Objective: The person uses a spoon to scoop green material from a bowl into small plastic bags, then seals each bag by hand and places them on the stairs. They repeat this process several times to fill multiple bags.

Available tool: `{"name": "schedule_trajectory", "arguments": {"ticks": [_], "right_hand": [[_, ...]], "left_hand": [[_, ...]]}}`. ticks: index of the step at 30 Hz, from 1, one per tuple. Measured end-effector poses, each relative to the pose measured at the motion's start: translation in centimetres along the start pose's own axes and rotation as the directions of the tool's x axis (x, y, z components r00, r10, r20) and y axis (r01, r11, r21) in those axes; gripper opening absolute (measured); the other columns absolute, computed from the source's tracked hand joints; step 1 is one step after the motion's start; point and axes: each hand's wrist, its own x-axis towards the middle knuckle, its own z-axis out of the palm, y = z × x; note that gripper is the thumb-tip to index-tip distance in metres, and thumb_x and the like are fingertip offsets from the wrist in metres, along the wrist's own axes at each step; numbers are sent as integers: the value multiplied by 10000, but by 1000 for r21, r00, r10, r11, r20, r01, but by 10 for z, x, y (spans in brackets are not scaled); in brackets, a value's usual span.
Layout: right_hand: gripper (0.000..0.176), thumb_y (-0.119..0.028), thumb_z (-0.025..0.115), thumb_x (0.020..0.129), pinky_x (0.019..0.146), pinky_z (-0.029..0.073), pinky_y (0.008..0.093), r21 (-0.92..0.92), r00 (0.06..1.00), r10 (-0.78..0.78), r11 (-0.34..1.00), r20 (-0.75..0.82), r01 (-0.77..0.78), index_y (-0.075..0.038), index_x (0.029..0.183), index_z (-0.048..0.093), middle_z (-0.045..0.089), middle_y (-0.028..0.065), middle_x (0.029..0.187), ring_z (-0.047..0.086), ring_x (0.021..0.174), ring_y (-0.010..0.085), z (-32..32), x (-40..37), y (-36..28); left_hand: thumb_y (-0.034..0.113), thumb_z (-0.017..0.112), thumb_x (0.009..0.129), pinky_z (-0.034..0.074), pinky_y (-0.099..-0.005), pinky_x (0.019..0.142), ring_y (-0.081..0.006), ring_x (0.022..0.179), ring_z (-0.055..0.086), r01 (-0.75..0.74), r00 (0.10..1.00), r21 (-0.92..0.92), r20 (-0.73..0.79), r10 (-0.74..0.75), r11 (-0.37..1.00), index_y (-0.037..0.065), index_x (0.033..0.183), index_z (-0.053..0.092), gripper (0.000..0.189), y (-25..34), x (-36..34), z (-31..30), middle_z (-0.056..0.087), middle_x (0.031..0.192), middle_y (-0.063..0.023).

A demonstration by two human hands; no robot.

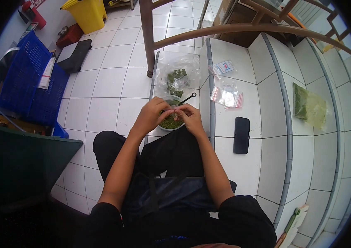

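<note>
My left hand point(154, 115) and my right hand point(190, 118) meet over a round, clear tub point(170, 129). Their fingertips pinch what looks like a small clear plastic bag point(174, 107), partly hidden by the fingers. Loose green material like moss or chopped leaves point(169, 122) lies in the tub. A black-handled utensil point(188, 98) leans out over the rim beside my right hand, its lower end hidden. Just beyond the tub, a large clear plastic bag point(188, 66) lies spread with darker green clumps point(177, 77) in it.
On the step to the right are small zip bags point(227, 96), another small packet point(224, 67) and a black phone point(241, 135). A bag of green material point(307, 106) lies higher up. A brown metal railing point(208, 31) crosses ahead; a blue crate point(30, 84) stands left.
</note>
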Motion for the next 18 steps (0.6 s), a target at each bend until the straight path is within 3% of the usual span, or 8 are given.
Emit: {"name": "schedule_trajectory", "arguments": {"ticks": [6,8,10,13,15,17,18], "right_hand": [[180,-123,656,1033,723,557,268,-55,998,52,997,38,-50,35,1115,689,732,84,999,688,789,132,7,-1,-3],[168,-123,672,1021,723,550,265,-88,997,73,994,24,-71,26,1093,698,727,74,986,685,795,128,7,-1,0],[142,-133,724,979,703,522,252,-418,995,-94,906,-42,68,-7,1044,723,711,49,932,667,778,105,4,1,0],[126,-130,764,939,680,497,250,-396,976,-129,917,-175,50,-28,1007,736,695,28,880,642,751,89,3,2,3],[122,-124,767,935,675,493,252,-411,977,-113,911,-178,30,-26,1000,736,698,27,875,631,745,86,0,2,0],[118,-118,770,930,670,489,255,-421,979,-95,907,-180,10,-24,993,737,701,25,870,620,739,84,1,1,-4],[120,-118,778,919,674,489,254,-425,989,-61,905,-135,-2,-21,974,734,698,25,860,617,744,81,1,0,-3]], "left_hand": [[133,786,885,539,-394,790,-297,887,657,67,986,32,-152,-62,997,34,960,709,146,2,0,3,642,1002,-93],[174,779,895,542,-432,761,-299,934,671,100,978,23,-187,-93,995,26,940,707,171,6,1,3,627,972,-107],[200,782,901,541,-423,758,-297,909,674,155,957,8,-248,-148,988,31,957,704,194,12,3,5,627,983,-111],[257,780,913,540,-403,753,-290,865,678,252,921,13,-310,-236,968,40,983,695,244,18,5,5,636,990,-117],[289,777,919,541,-392,752,-286,846,679,290,911,45,-318,-261,956,44,993,689,271,15,5,3,645,987,-120],[336,777,919,534,-383,744,-273,837,675,363,932,1,-6,-363,932,48,986,684,310,7,3,5,657,957,-111],[336,777,919,534,-383,744,-273,837,675,363,932,2,-8,-363,932,48,986,684,310,6,0,9,657,957,-111]]}}
